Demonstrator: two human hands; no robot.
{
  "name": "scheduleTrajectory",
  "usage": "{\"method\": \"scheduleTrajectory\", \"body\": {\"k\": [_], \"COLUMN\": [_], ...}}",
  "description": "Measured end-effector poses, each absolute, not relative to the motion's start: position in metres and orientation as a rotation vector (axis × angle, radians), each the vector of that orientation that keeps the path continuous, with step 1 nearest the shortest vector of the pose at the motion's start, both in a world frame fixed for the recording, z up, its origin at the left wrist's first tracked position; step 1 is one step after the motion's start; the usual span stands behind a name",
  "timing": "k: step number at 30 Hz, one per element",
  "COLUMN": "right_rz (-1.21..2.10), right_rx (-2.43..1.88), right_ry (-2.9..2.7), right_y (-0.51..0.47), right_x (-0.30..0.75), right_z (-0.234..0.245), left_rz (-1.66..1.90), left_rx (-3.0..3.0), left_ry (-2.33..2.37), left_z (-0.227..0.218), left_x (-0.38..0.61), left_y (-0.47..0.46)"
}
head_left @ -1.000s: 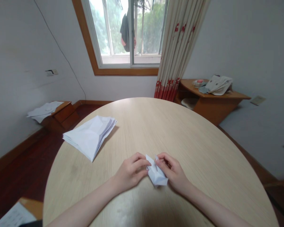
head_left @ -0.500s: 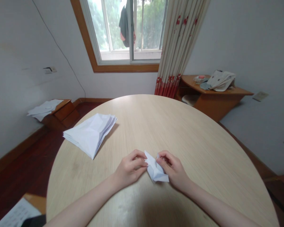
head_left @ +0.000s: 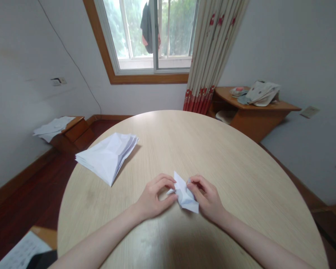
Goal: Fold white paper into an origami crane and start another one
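A small piece of folded white paper (head_left: pixel 185 197), with several pointed corners, is between my two hands above the near middle of the round table. My right hand (head_left: pixel 207 197) pinches its right side between thumb and curled fingers. On the other side, my left hand (head_left: pixel 158 196) has its thumb and fingertips bent against the paper's left edge. A narrow paper point shows in the gap between that thumb and the fingers. The fingers of both hands partly cover the folds.
A stack of larger folded white paper sheets (head_left: pixel 108 157) lies on the left of the pale wooden round table (head_left: pixel 212 149). Beyond stand a low cabinet (head_left: pixel 75 132) with papers, a window, a curtain (head_left: pixel 207 63) and a corner desk (head_left: pixel 257 112) holding a cloth bag (head_left: pixel 264 93).
My left thumb and fingers have spread further apart, so a paper point now shows between them. The folded paper has tilted and shifted slightly; my right hand keeps its pinch.
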State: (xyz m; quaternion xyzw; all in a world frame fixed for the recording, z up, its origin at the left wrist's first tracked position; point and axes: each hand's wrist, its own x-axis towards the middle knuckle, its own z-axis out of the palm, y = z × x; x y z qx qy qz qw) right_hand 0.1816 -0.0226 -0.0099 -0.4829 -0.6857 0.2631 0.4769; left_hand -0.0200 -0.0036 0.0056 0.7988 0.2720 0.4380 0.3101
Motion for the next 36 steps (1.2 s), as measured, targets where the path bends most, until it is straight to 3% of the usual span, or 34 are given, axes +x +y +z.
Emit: {"method": "scheduleTrajectory", "body": {"k": [14, 27, 36], "right_rz": [0.899, 0.740, 1.043], "right_rx": [-1.096, -1.177, -1.155], "right_ry": [-1.813, -1.758, -1.625], "right_y": [-0.0243, -0.0209, -0.0202], "right_x": [0.1809, 0.1799, 0.1806], "right_z": [-0.0031, -0.0025, -0.0048], "left_rz": [1.150, 0.920, 0.905], "left_rx": [1.801, 1.813, 1.949], "left_ry": [0.932, 1.103, 1.018], "left_z": [-0.0027, 0.0007, 0.0030], "left_x": [-0.0119, -0.0118, -0.0134], "left_y": [-0.0131, -0.0087, -0.0081]}}
